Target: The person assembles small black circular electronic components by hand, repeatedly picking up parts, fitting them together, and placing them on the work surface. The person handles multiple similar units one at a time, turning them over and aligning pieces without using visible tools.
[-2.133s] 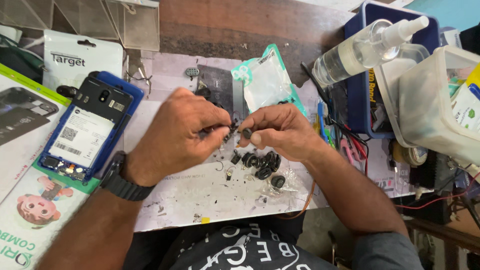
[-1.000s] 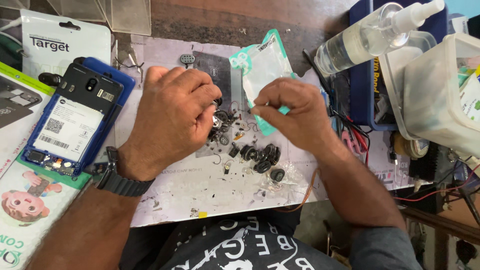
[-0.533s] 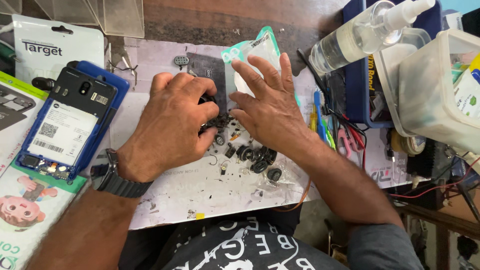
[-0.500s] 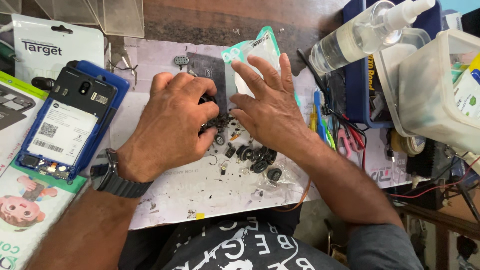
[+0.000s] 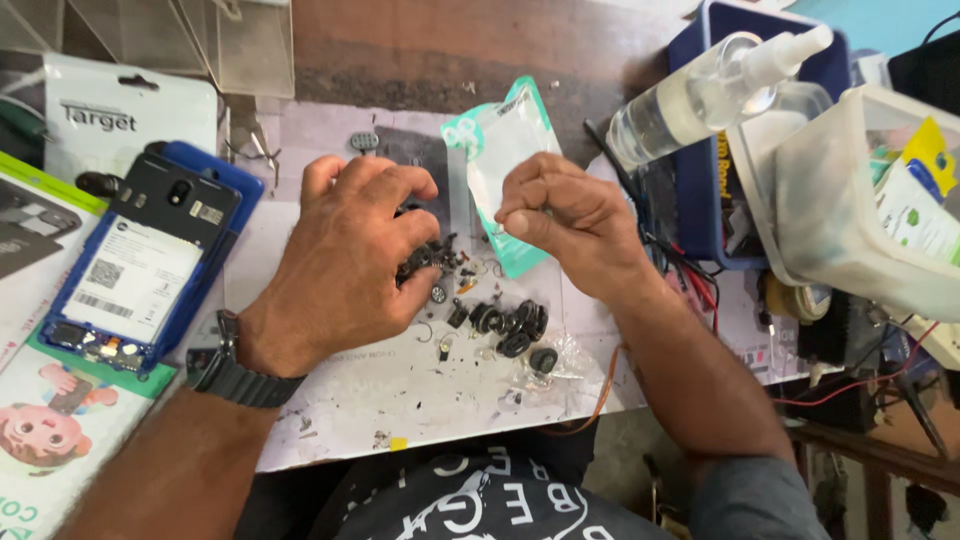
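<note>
My left hand (image 5: 350,255) lies palm down on the white work sheet (image 5: 400,395), fingers curled over a clump of small black parts (image 5: 432,262). More small black round parts (image 5: 510,328) lie just to its right, loose on the sheet. My right hand (image 5: 565,215) hovers above a clear plastic pouch with a teal edge (image 5: 500,150), fingers closed into a loose fist with the thumb against the forefinger. Whether anything tiny sits inside that fist is hidden. A black watch (image 5: 235,365) is on my left wrist.
A phone with its back off in a blue case (image 5: 140,260) lies at the left on printed boxes (image 5: 45,440). A spray bottle (image 5: 700,90), blue bin (image 5: 715,190), translucent tub (image 5: 860,210) and red wires (image 5: 700,290) crowd the right.
My right hand, flat with spread fingers on the sheet half a second ago, has lifted and closed into a fist. My left hand has stayed over the black parts.
</note>
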